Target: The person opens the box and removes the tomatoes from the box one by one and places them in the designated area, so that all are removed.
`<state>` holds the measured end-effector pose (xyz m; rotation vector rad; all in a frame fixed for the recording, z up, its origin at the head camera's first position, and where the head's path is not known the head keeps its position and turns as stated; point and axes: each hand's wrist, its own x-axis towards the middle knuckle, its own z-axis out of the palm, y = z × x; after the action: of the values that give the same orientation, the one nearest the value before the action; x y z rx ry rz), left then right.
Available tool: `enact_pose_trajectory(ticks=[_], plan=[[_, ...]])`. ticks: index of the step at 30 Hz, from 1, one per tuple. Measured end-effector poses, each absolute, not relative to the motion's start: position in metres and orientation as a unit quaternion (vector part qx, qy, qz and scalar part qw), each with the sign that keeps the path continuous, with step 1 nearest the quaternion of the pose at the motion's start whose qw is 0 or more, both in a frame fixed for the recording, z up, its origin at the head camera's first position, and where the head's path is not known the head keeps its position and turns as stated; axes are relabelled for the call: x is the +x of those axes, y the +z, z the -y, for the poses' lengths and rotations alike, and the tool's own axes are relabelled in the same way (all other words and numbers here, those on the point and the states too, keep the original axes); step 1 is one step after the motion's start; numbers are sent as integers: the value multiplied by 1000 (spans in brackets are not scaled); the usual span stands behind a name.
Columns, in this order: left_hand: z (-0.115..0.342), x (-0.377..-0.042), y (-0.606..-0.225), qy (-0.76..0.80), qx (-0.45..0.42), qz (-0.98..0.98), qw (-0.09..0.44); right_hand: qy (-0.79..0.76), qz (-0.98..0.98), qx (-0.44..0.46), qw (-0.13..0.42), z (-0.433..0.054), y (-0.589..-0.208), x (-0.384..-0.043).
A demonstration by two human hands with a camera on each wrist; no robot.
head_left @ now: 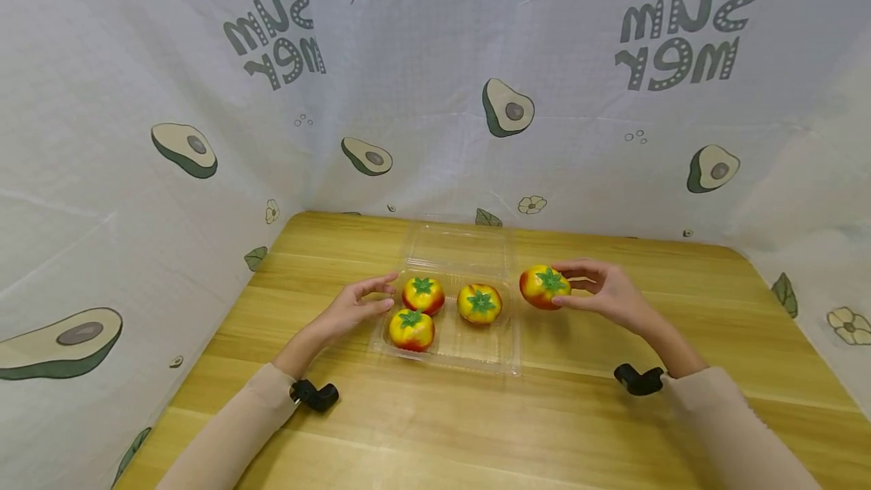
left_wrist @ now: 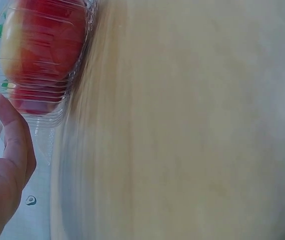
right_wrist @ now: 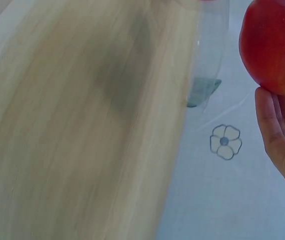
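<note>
A red-and-yellow tomato (head_left: 542,287) with a green leafy top is pinched between the thumb and fingers of my right hand (head_left: 599,293), held above the table right of a clear plastic box (head_left: 472,360). Its red underside shows in the right wrist view. Inside the box, two similar tomatoes (head_left: 412,331) sit at the left, one behind the other, and another tomato (head_left: 479,304) sits right of them. My left hand (head_left: 354,310) is at the box's left edge, thumb and fingers apart. Whether its fingertips touch the rim, I cannot tell.
The box's clear lid (head_left: 459,246) lies folded open towards the back. A wooden table (head_left: 435,429) bears everything, and a white cloth (head_left: 422,104) printed with avocados hangs behind and at the sides. Black wrist-camera mounts (head_left: 316,395) are strapped at both sleeves.
</note>
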<state>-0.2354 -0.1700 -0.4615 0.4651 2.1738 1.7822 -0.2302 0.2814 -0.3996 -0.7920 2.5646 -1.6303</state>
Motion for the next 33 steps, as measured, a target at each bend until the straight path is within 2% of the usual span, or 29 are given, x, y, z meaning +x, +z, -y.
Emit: enact_pose_trajectory(ticks=[21, 33], plan=[[168, -236, -460, 618, 158, -756, 148, -486, -858, -163, 21, -315, -415, -252], [168, -233, -460, 621, 157, -753, 154, -476, -867, -145, 27, -323, -433, -264]])
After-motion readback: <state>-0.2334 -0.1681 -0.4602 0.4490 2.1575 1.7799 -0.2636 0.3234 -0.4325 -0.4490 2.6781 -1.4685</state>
